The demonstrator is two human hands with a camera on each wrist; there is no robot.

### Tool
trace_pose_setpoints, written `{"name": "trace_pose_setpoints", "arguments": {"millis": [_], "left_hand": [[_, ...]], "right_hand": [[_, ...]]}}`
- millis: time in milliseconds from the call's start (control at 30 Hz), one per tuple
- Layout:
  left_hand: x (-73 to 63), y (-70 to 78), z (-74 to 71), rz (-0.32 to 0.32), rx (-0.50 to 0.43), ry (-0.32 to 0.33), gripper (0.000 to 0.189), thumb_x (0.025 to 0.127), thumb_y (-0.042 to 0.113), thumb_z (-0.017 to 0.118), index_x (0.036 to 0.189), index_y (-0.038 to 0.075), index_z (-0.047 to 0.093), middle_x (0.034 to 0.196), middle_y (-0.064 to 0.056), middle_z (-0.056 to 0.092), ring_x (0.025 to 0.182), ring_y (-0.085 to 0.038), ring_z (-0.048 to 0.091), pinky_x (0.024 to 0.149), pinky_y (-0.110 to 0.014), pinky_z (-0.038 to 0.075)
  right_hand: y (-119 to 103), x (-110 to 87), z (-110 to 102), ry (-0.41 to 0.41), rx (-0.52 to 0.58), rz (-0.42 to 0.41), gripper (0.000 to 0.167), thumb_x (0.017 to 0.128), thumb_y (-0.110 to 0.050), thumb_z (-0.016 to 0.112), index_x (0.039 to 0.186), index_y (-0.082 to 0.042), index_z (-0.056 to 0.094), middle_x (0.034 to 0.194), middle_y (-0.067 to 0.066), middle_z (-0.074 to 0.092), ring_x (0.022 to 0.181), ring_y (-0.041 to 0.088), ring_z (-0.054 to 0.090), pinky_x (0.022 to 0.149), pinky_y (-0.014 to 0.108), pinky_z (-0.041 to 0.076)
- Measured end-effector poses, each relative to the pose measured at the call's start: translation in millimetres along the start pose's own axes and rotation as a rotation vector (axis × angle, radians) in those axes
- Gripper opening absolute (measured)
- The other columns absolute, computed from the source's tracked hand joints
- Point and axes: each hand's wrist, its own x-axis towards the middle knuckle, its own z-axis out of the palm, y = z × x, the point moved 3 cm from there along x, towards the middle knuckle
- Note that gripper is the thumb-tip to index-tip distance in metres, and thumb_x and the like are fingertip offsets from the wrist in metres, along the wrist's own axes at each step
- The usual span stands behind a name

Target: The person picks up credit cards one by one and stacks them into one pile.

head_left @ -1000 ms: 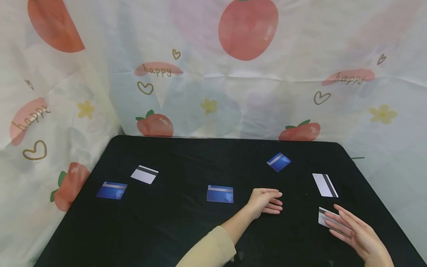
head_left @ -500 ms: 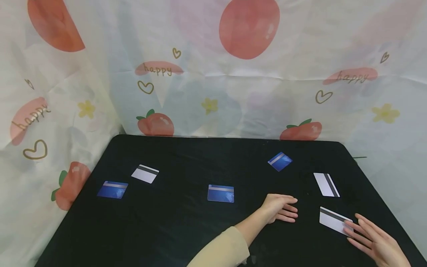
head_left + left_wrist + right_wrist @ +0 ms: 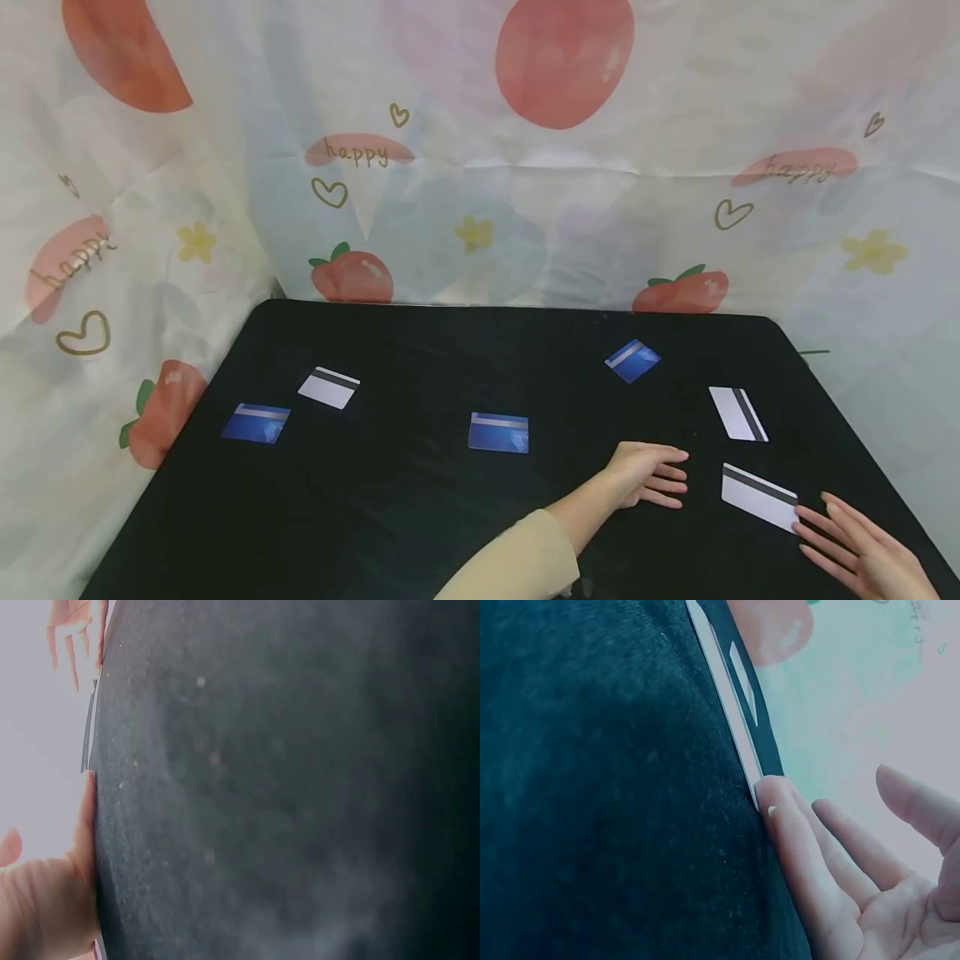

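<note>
My left hand lies in the right half of the table with its fingers extended and holds nothing. To its right is a white card with a dark magnetic stripe, apart from that hand. At the card's right end are the spread fingers of my right hand, palm turned inward. In the right wrist view its fingertips come right up to the end of a pale card edge; whether they touch it, I cannot tell. The left wrist view shows mostly black tabletop and part of the left hand.
Another white striped card lies farther back on the right, with a tilted blue card behind it. A blue card is near the middle. At left are a white card and a blue card. Patterned cloth hangs behind the table.
Both hands have shifted to the right, the left one also a little nearer. The right hand, which overlapped the nearest white card, now leaves nearly all of it uncovered.
</note>
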Motion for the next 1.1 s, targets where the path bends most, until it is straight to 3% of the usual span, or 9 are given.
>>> {"name": "trace_pose_setpoints", "arguments": {"millis": [300,533,800,1100], "left_hand": [[3.4,-4.5,10.6,-0.021,-0.064,-0.043,0.012,0.080,0.012,0.067,0.090,0.006,0.065,0.081,-0.017,0.064,0.079,-0.036,0.065,0.070,-0.061,0.049],[1.5,-4.2,17.9,-0.077,-0.092,-0.092,0.018,0.081,0.014,0.066,0.096,0.004,0.061,0.086,-0.021,0.064,0.086,-0.039,0.063,0.075,-0.064,0.045],[0.4,-7.0,25.0,-0.141,-0.088,-0.096,0.021,0.082,0.015,0.067,0.099,0.005,0.059,0.088,-0.020,0.063,0.087,-0.037,0.063,0.078,-0.065,0.043],[-2.0,-10.3,27.0,-0.153,-0.105,-0.103,0.017,0.082,0.016,0.065,0.096,0.007,0.060,0.093,-0.019,0.065,0.090,-0.035,0.063,0.079,-0.066,0.042]], "right_hand": [[7.0,7.7,-14.7,0.099,-0.061,0.037,0.099,0.083,-0.052,0.054,0.142,-0.014,-0.017,0.081,-0.026,0.060,0.077,0.007,0.066,0.078,0.038,0.054],[5.7,7.3,-10.7,0.074,-0.095,0.065,0.100,0.084,-0.053,0.052,0.141,-0.012,-0.019,0.082,-0.026,0.058,0.079,0.007,0.066,0.082,0.039,0.053],[-0.8,3.8,2.7,0.047,-0.108,0.100,0.099,0.085,-0.054,0.050,0.140,-0.011,-0.020,0.085,-0.024,0.059,0.080,0.006,0.066,0.084,0.037,0.052],[2.2,7.5,2.8,0.018,-0.132,0.109,0.101,0.085,-0.056,0.049,0.141,-0.009,-0.021,0.087,-0.026,0.057,0.082,0.005,0.065,0.086,0.036,0.051]]}}
